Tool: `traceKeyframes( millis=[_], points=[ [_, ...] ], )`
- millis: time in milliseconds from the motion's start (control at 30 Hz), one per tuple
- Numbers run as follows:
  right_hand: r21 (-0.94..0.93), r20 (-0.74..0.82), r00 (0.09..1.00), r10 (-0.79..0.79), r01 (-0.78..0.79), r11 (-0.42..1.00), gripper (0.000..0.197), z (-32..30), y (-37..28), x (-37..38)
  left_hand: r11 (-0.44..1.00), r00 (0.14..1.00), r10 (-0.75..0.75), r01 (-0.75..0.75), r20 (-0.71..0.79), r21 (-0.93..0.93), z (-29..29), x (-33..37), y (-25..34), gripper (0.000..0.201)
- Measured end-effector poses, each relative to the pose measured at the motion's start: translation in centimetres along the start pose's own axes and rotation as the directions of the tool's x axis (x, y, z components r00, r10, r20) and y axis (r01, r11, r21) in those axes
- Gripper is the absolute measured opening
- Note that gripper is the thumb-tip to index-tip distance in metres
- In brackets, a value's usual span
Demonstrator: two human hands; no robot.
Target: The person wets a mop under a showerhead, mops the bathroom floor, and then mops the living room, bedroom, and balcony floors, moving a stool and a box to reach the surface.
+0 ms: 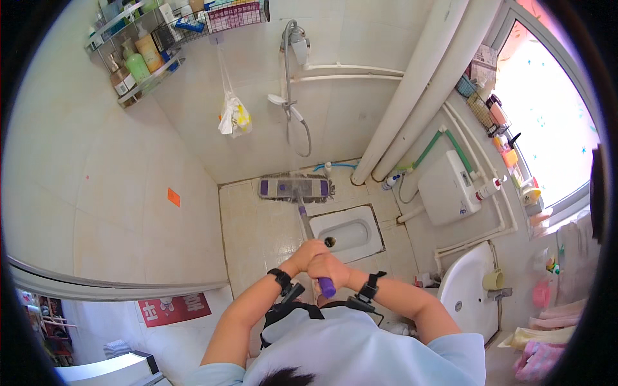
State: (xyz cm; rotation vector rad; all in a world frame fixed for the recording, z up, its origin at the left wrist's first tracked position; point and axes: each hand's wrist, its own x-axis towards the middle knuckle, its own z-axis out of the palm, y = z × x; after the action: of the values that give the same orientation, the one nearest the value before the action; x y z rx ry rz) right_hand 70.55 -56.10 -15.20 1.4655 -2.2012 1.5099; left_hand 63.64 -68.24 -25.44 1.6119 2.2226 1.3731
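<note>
Both my hands are closed around the handle of a flat mop, one next to the other. My left hand grips a little farther up the pole, and my right hand holds it nearer the purple end. From my hands the pole slants away to the wide mop head, grey and purple with a dark shaggy fringe. That head lies on the tiled floor by the far wall, and faint streaks that look like falling water show above it. Just right of the pole is a white squat toilet set into the floor.
A hand shower hangs on the far wall beside a white plastic bag. Thick white pipes rise in the far right corner. At right are a cistern and a washbasin. A red mat lies left.
</note>
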Motion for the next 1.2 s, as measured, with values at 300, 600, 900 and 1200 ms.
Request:
traceKeyframes(
  millis=[300, 600, 900, 1200],
  points=[
    [0.035, 0.039, 0.994, -0.106, 0.105, 0.994, 0.031, -0.6, -1.2, -1.7, 0.996, 0.970, -0.081, 0.073, 0.228, 0.041, 2.6, -0.3, 1.7, 0.019],
    [-0.024, 0.101, 0.992, 0.076, -0.074, 0.997, 0.026, -1.8, 0.4, -1.0, 0.993, 0.994, -0.103, 0.104, 0.032, -0.049, -1.5, 0.8, 2.2, 0.026],
    [0.071, 0.165, 0.984, -0.072, 0.061, 0.996, 0.029, -0.3, 2.4, -1.3, 0.981, 0.993, 0.008, 0.016, 0.121, -0.193, 1.1, -0.9, -0.2, 0.030],
    [0.119, 0.136, 0.991, -0.018, 0.002, 0.993, 0.029, -2.1, 0.2, 1.7, 0.998, 0.977, -0.028, 0.016, 0.213, 0.055, -3.6, 2.2, 3.2, 0.023]
  ],
)
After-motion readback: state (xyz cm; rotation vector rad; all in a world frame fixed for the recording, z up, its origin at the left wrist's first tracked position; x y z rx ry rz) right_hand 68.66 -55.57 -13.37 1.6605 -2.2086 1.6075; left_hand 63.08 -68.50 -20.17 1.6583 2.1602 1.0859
